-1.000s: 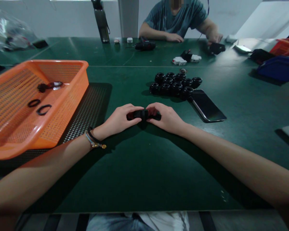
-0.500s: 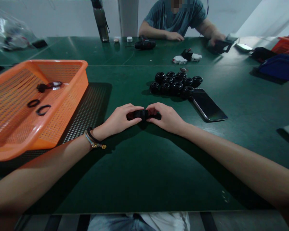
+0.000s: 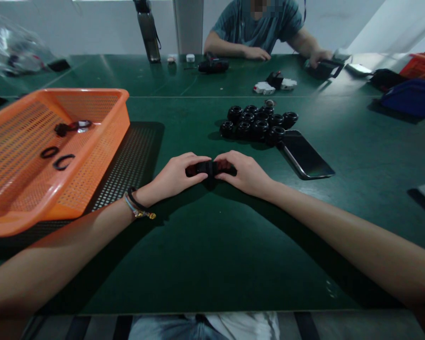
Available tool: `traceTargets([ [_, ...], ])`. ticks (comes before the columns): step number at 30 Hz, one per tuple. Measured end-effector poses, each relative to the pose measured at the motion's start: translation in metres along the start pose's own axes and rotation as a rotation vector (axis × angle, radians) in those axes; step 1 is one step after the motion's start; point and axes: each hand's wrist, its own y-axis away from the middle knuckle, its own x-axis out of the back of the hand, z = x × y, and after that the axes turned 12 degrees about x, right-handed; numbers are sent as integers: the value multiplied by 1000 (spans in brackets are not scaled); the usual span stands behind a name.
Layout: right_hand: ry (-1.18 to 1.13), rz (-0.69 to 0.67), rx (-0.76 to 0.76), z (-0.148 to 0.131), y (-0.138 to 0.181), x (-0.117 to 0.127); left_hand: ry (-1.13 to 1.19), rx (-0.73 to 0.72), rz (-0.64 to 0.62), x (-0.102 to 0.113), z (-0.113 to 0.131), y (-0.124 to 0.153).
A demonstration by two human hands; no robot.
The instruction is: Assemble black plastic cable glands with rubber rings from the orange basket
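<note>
My left hand (image 3: 177, 175) and my right hand (image 3: 243, 172) meet at the middle of the green table (image 3: 212, 255), both closed around one small black part (image 3: 207, 168) held between their fingertips. Most of the part is hidden by my fingers. A cluster of several black round parts (image 3: 258, 123) lies just beyond my hands, to the right. An orange perforated basket (image 3: 102, 137) at the left holds three black rings (image 3: 63, 161) and a small black piece.
A dark phone (image 3: 306, 159) lies face up right of my hands. Across the table a person in a teal shirt (image 3: 258, 26) handles a black object. A bottle (image 3: 148, 30), blue and orange bins (image 3: 411, 94) and small items stand at the far edge.
My hands have stayed in place on the black part. The person opposite has moved a hand and the black object a little to the right.
</note>
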Motion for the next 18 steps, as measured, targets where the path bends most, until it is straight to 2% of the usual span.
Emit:
traceTargets([
  [18,-9,-1,1,0,0,0,-7,15,-9,1,2,0],
])
